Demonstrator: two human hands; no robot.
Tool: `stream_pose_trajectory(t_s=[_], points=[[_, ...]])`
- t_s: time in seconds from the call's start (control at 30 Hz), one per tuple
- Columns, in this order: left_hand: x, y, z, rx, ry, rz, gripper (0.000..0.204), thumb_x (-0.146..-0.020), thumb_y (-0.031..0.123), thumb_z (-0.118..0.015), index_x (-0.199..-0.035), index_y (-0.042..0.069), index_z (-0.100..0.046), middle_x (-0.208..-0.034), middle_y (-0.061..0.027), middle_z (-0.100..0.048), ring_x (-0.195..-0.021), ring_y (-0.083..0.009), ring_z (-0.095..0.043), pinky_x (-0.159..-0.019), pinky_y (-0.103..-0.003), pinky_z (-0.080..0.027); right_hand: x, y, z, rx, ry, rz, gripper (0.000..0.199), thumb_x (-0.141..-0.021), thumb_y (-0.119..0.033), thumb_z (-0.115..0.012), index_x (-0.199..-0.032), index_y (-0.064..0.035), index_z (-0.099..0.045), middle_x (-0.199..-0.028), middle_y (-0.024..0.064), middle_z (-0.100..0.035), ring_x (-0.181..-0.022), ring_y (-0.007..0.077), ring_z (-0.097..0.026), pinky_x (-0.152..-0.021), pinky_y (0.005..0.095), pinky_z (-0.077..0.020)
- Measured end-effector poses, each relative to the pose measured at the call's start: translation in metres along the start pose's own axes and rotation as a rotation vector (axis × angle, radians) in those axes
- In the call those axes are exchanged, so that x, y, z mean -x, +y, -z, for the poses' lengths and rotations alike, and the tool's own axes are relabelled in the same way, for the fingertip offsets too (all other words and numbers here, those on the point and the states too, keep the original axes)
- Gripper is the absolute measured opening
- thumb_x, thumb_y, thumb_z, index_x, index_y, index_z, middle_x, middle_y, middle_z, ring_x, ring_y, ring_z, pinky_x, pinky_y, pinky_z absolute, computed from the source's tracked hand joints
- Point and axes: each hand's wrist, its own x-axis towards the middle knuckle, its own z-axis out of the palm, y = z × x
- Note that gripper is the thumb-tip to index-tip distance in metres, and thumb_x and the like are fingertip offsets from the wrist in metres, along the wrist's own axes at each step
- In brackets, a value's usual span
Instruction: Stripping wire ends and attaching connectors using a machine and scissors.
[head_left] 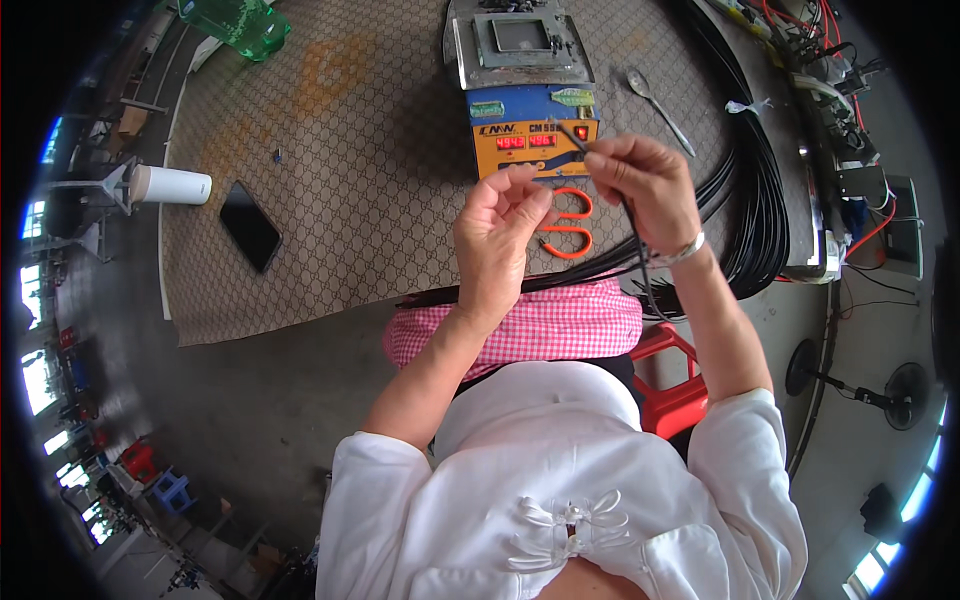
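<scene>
My right hand (655, 190) pinches a black cable (640, 255) near its end, which points up and left; the rest droops toward my lap. Beside it, my left hand (490, 240) is raised with thumb and fingertips pressed together. Whatever sits between those fingertips is too small to tell. Just beyond both hands stands an orange and blue box-shaped machine (485, 160) with red digital displays and a metal tray (470, 65) on top. Orange-handled scissors (570, 243) lie between my hands, close to the machine. A long bundle of black cables (765, 210) curves along the table's right side.
A spoon (660, 110) lies right of the machine. On the left are a phone (250, 230), a white cup (175, 187) on its side and a green bottle (240, 25). Pink checked cloth (570, 320) covers my lap. A red stool (670, 395) stands below the table edge.
</scene>
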Motion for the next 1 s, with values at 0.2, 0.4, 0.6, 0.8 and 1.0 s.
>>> stream_pose_trajectory(t_s=[0.2,0.4,0.6,0.8,1.0], points=[[0.002,-0.005,0.015,-0.018,0.059,0.129,0.018,-0.083,0.007,-0.058,-0.100,0.002,-0.055,-0.086,-0.0027,-0.056,-0.072,-0.0084,-0.054,-0.068,-0.021,-0.047,-0.056,-0.035,0.003,0.338,0.001,0.047,0.018,-0.077,-0.007,-0.061,-0.090,0.0057,-0.062,-0.068,0.0064,-0.061,-0.052,0.0060,-0.053,-0.045,0.0167,-0.0412],[0.003,-0.009,0.027,0.038,0.064,0.205,0.019,-0.083,0.006,-0.058,-0.101,0.001,-0.054,-0.088,-0.0024,-0.055,-0.073,-0.0081,-0.054,-0.069,-0.021,-0.046,-0.103,-0.037,0.002,0.721,0.057,0.146,0.016,-0.075,-0.011,-0.062,-0.086,0.0015,-0.065,-0.065,0.0037,-0.061,-0.054,0.0057,-0.055,-0.047,0.0173,-0.0432],[0.002,-0.015,0.037,0.077,0.072,0.227,0.020,-0.082,0.006,-0.058,-0.101,0.002,-0.054,-0.087,-0.0014,-0.055,-0.075,-0.0068,-0.053,-0.070,-0.021,-0.046,-0.131,-0.030,-0.005,1.028,0.089,0.198,0.016,-0.074,-0.012,-0.062,-0.084,-0.0007,-0.066,-0.062,0.0029,-0.061,-0.051,0.0060,-0.055,-0.047,0.0194,-0.0439],[0.000,-0.015,0.040,0.094,0.070,0.239,0.019,-0.082,0.007,-0.058,-0.100,0.002,-0.054,-0.086,-0.0010,-0.055,-0.076,-0.0057,-0.052,-0.071,-0.021,-0.046,-0.143,-0.026,-0.004,1.204,0.089,0.223,0.018,-0.072,-0.015,-0.063,-0.084,-0.0024,-0.067,-0.064,0.0047,-0.063,-0.053,0.0089,-0.059,-0.050,0.0226,-0.0468],[-0.001,-0.016,0.042,0.100,0.071,0.253,0.018,-0.082,0.006,-0.058,-0.100,0.002,-0.055,-0.086,-0.0007,-0.054,-0.075,-0.0056,-0.052,-0.071,-0.021,-0.045,-0.145,-0.026,-0.005,1.215,0.073,0.202,0.019,-0.071,-0.017,-0.063,-0.083,-0.0032,-0.067,-0.065,0.0047,-0.063,-0.055,0.0093,-0.059,-0.051,0.0229,-0.0473]])
